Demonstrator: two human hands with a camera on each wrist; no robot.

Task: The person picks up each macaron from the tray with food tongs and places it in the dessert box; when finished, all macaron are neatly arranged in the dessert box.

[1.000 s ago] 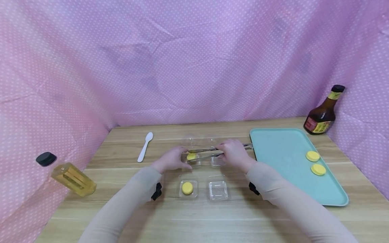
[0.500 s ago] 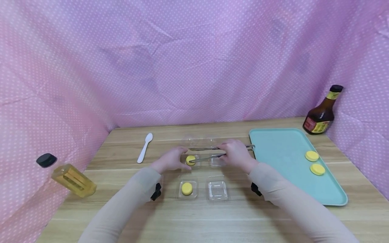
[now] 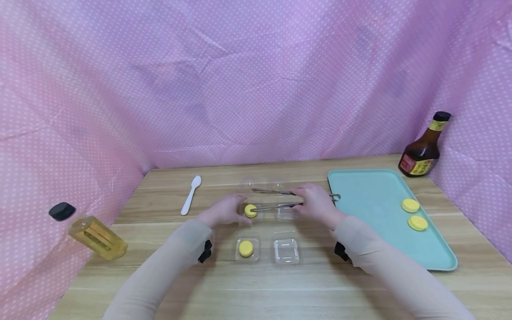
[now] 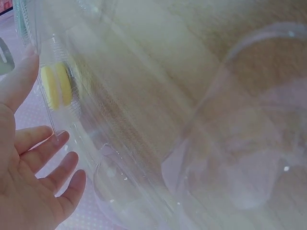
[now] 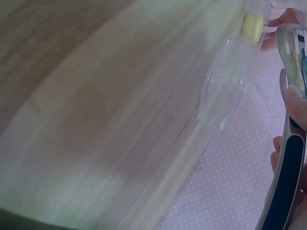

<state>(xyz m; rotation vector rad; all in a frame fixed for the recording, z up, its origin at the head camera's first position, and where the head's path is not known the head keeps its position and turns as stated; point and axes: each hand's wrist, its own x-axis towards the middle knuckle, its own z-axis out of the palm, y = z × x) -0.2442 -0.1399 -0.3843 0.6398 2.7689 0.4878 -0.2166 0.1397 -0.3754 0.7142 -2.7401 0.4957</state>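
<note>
My right hand grips metal tongs with dark handle inlays. The tong arms are spread, one tip beyond the back-left clear plastic container, the other overlapping its yellow macaron in the head view. That macaron sits in the container, its pale filling showing in the left wrist view. My left hand holds the same container at its left side, thumb and index fingertip at the rim, other fingers loosely bent. Another yellow macaron lies in the front-left container.
The front-right container and back-right container hold nothing. Two macarons lie on a green tray at right. A brown sauce bottle, a white spoon and a bottle of yellow liquid stand or lie around.
The tongs have opened, letting go of the macaron in the back-left container, and the right hand has shifted slightly right with them. The left hand has stayed at the container.
</note>
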